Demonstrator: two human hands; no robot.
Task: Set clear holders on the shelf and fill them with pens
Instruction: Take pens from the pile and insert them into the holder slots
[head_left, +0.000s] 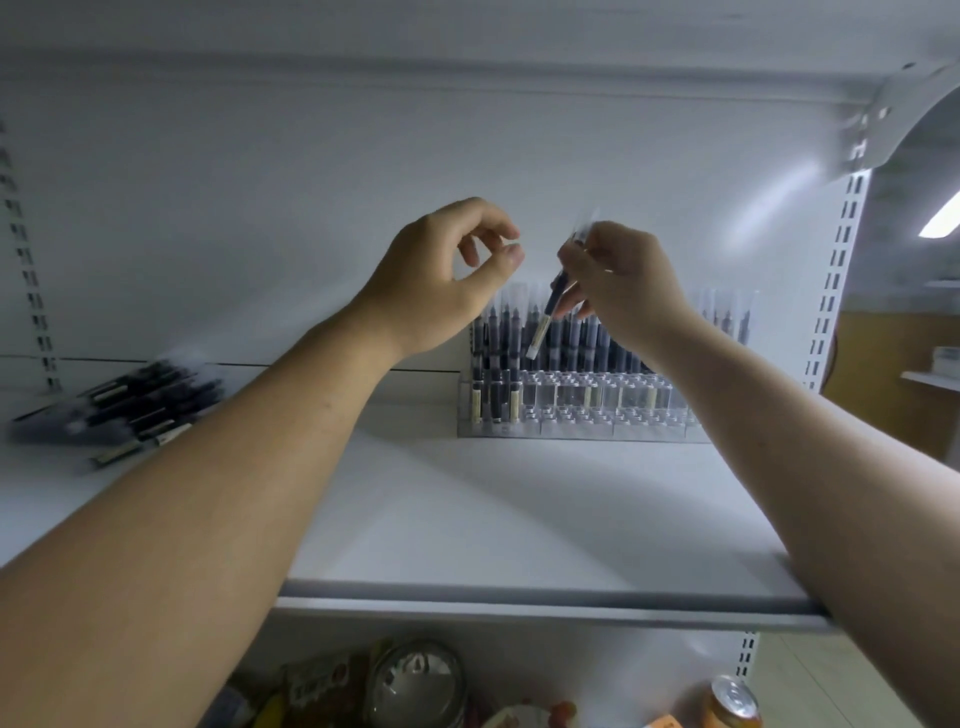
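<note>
From my feed: R hand (618, 280) is up in front of the back panel, thumb & fingers curled round a pen (545, 317). The pen is tilted, its pale end down and to the left, clear cap end poking up past the knuckles. It's in the air, above the clear holder (571, 415), not touching it.

L hand (441, 275) is just beside the R one, apart from it. Its fingers are curled in, thumb tip & forefinger tip nearly meeting, w/ nothing I can see btwn them.

The holder stands on the white shelf (467, 519), towards the back right, against the rear wall. Its back rows are packed w/ upright pens (519, 338), dark barrels, clear caps up. Front rows are mostly bare slots; a few front pens (493, 400) stand at the left end. More capped pens show right of my R forearm, but I can't tell if that's the same holder or a 2nd one.

Far left on the shelf lies a loose pile of pens (130, 410), blurry, lying flat at mixed angles.

Slotted upright (836, 270) runs up the right side. Below the shelf edge I make out a round lid (415, 680) & a can top (732, 701); the rest down there is too blurred to call
</note>
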